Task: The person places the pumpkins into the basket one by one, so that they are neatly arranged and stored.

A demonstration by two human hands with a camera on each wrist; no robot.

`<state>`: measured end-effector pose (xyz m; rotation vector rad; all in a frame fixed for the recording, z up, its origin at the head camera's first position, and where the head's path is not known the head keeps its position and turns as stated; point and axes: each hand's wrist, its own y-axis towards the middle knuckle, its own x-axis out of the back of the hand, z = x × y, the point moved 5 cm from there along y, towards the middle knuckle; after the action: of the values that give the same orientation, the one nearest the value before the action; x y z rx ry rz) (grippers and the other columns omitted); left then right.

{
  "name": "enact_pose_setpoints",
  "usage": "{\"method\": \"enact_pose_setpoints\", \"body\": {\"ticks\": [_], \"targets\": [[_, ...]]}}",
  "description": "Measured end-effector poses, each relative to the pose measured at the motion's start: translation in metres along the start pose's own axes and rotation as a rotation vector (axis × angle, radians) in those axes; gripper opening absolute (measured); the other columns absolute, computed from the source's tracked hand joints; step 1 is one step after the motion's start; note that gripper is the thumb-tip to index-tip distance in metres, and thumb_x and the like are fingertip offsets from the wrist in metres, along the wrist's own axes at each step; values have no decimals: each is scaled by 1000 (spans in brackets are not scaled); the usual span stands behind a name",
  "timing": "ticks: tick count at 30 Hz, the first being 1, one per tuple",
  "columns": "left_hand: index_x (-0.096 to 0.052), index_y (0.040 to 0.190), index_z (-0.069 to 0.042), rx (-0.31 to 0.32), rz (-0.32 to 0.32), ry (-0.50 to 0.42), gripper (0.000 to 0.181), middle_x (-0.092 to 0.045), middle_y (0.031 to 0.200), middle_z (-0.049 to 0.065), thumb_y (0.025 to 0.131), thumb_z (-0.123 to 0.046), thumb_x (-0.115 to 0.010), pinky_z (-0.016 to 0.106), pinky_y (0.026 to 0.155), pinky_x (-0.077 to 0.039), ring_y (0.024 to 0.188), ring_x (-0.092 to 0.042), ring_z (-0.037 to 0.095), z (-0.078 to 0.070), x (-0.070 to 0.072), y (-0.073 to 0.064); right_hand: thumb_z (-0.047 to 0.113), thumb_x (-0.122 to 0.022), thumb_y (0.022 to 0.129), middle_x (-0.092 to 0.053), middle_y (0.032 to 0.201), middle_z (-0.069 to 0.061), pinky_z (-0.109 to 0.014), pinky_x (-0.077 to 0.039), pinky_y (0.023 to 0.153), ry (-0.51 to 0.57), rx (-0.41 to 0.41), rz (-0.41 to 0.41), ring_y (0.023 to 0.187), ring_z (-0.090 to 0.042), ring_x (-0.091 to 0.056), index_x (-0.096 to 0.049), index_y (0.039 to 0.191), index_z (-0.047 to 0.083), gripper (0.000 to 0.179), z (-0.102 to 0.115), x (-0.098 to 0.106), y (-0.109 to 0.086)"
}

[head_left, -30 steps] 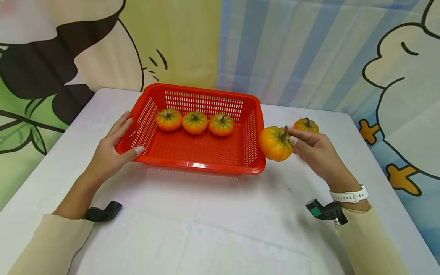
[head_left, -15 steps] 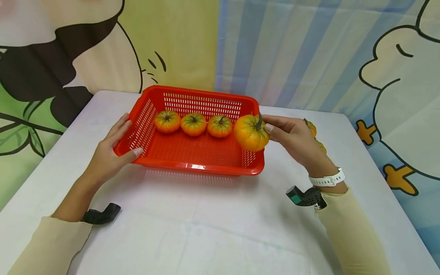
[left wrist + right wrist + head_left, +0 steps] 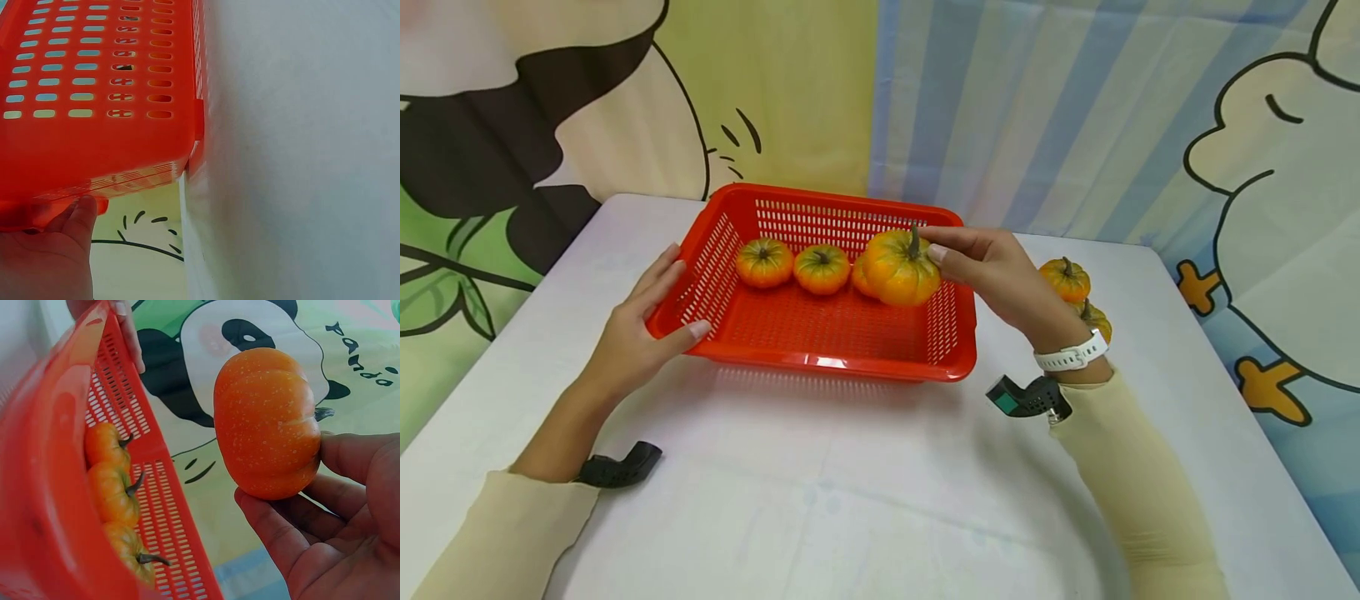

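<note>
A red plastic basket [image 3: 797, 333] with slotted walls stands on the table. In a row along its back lie two small orange pumpkins [image 3: 765, 263] and a third [image 3: 860, 277], mostly hidden in the head view. My right hand [image 3: 988, 271] pinches another pumpkin [image 3: 901, 268] between thumb and fingers, holding it above the basket's right side. The right wrist view shows this held pumpkin [image 3: 265, 425] from below, its stem near the thumb. My left hand [image 3: 636, 337] holds the basket's left end, thumb over the rim; its fingers [image 3: 78, 222] reach under the rim in the left wrist view.
Two more pumpkins, one behind [image 3: 1066, 279] and one nearer [image 3: 1096, 323], sit right of the basket, close to the right forearm. A white cloth covers the table [image 3: 820, 500]. A printed curtain [image 3: 797, 100] hangs right behind the table's far edge.
My right hand has carried its pumpkin leftward from beside the basket's right rim to over the row inside, now overlapping the third pumpkin. My left hand and the basket stay put.
</note>
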<state>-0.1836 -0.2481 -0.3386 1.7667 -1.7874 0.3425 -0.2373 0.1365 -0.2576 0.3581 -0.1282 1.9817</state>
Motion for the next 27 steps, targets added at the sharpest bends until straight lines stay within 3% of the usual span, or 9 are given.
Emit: {"method": "enact_pose_setpoints", "body": {"ticks": [4, 11, 20, 27], "targets": [[-26, 154, -16, 1, 0, -3, 84, -15, 159, -15, 85, -21, -73, 14, 86, -42, 145, -17, 13, 0, 1, 1, 20, -61, 97, -61, 129, -6, -33, -52, 92, -2, 5, 17, 111, -20, -61, -62, 132, 8, 37, 4, -7, 12], [-26, 154, -16, 21, 4, 21, 85, -15, 160, -15, 85, -21, -74, 30, 91, -44, 145, -16, 14, 4, -1, 1, 20, -61, 97, -64, 126, -6, -37, -52, 92, 11, 23, 42, 107, -21, -62, -63, 131, 8, 36, 13, -18, 27], [-25, 154, -17, 10, 0, 11, 84, -15, 159, -18, 85, -24, -74, 27, 90, -43, 145, -17, 12, 2, -1, 0, 28, -64, 95, -63, 126, 2, -37, -50, 95, -21, 12, 92, 109, -15, -61, -66, 129, 15, 36, 15, -33, 48], [-25, 154, -17, -11, -1, -8, 84, -16, 159, -15, 86, -23, -73, 20, 88, -44, 145, -17, 14, 0, -1, -2, 31, -64, 95, -65, 122, 3, -34, -53, 88, -34, 27, 133, 102, -18, -64, -67, 128, 17, 36, 15, -45, 61]]}}
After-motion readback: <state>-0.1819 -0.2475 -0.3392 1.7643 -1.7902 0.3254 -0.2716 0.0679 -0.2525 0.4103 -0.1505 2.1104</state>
